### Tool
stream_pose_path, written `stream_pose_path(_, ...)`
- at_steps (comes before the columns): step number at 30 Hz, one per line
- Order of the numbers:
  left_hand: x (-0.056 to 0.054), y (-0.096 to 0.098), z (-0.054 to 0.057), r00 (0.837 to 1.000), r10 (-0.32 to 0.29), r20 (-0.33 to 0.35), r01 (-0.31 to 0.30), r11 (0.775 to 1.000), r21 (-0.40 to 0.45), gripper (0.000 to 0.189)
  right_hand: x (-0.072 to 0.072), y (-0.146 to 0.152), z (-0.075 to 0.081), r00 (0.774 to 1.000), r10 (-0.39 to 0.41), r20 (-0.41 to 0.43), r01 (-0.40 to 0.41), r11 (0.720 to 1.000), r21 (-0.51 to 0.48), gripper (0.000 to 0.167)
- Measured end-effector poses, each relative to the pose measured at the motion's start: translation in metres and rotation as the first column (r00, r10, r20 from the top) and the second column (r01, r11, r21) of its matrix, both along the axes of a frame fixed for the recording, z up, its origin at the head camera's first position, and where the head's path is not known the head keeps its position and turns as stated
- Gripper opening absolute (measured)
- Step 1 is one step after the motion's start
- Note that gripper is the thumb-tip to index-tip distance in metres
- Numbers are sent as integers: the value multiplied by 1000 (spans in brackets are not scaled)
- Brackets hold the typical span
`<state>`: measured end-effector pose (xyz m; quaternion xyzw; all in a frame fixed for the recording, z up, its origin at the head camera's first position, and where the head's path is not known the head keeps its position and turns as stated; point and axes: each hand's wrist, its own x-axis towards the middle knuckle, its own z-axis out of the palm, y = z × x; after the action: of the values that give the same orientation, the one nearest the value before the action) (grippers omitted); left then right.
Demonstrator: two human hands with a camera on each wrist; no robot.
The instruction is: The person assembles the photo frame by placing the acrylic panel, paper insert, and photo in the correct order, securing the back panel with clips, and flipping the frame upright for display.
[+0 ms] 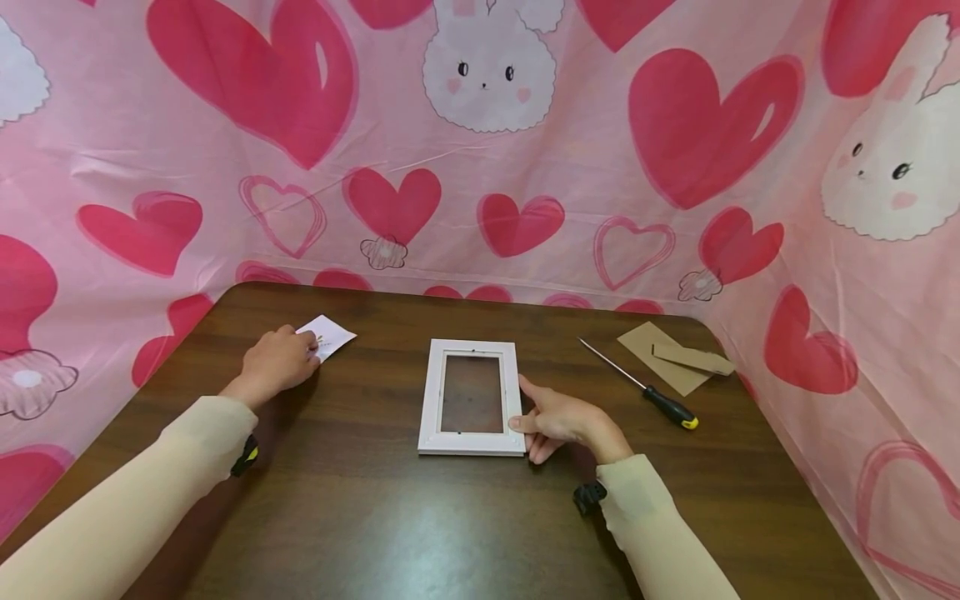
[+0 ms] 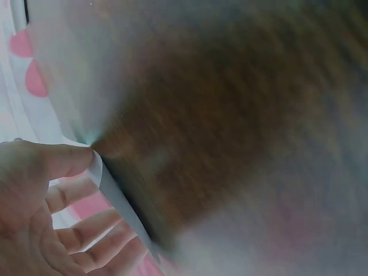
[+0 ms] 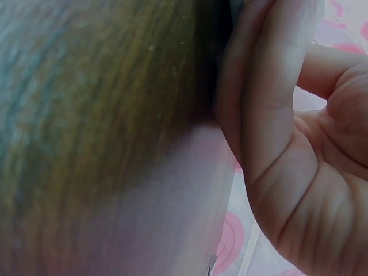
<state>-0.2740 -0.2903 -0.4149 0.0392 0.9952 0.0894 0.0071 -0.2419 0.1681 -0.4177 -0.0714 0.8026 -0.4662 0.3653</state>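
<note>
A white picture frame (image 1: 432,400) lies near the middle of the brown table, its central opening showing the dark wood tone through it. At its lower right side my right hand (image 1: 558,421) grips the edge, thumb on top of the border and the other fingers along the side. Farther left, my left hand (image 1: 279,360) pinches a small white sheet of paper (image 1: 335,335) with some print on it. In the left wrist view, the sheet (image 2: 123,207) stands edge-on between the thumb and the fingers. The right wrist view shows the fingers (image 3: 270,103) bent close over the tabletop.
Right of the frame lies a screwdriver (image 1: 667,407) with a black and yellow handle. Behind it sits a brown backing board (image 1: 645,337) with a folded stand strip (image 1: 693,359) on top. A pink heart-and-rabbit cloth (image 1: 420,150) hangs around the table (image 1: 360,517).
</note>
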Motion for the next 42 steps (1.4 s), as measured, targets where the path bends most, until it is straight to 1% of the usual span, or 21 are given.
stream_pose_path(5,0,5,0,998,-27,-54,26,999,-21,15,0,1,1,1000,2,-4,-2,1000,7,97)
stream_pose_path(10,-2,7,-2,992,-54,-118,51,998,-34,6,0,1,0,1000,1,-5,-1,1000,2,97)
stream_pose_path(13,-3,7,-2,991,-42,-126,38,999,-36,6,0,0,-1,1000,2,-2,-2,1000,-1,98)
stream_pose_path(16,-6,5,-4,994,-4,-113,4,1000,-3,13,0,0,-1,1000,0,0,0,1000,-4,98)
stream_pose_path(19,-9,3,-6,994,53,-99,-46,996,74,24,0,0,-1,1000,0,-1,0,1000,-7,97)
stream_pose_path(21,-11,1,-7,991,78,-109,-64,990,127,29,0,0,-1,1000,3,-2,-3,1000,-8,97)
stream_pose_path(24,-12,-2,-7,985,81,-153,-53,982,182,30,0,0,-1,1000,5,-2,-5,1000,-8,97)
stream_pose_path(26,-12,-2,-7,981,64,-184,-26,979,202,30,0,1,-1,1000,5,-2,-5,1000,-6,97)
stream_pose_path(28,-13,-3,-5,979,49,-197,-6,977,213,31,0,1,0,1000,4,-1,-4,1000,-3,97)
stream_pose_path(30,-13,-3,-3,980,41,-192,1,978,210,31,0,2,0,1000,1,-1,-1,1000,-2,97)
stream_pose_path(32,-12,-3,1,983,43,-176,-7,980,200,31,0,2,0,1000,0,1,0,1000,-3,97)
stream_pose_path(34,-12,-4,6,984,48,-171,-16,983,181,30,1,2,0,1000,2,2,-2,1000,-7,97)
stream_pose_path(36,-11,-4,13,984,66,-168,-36,984,172,28,1,1,0,1000,3,4,-3,1000,-12,97)
stream_pose_path(39,-10,-5,25,978,93,-188,-58,982,181,29,1,1,0,1000,3,7,-3,1000,-14,98)
stream_pose_path(42,-10,-5,38,969,96,-227,-53,980,190,29,1,2,1,1000,-1,9,1,1000,-10,98)
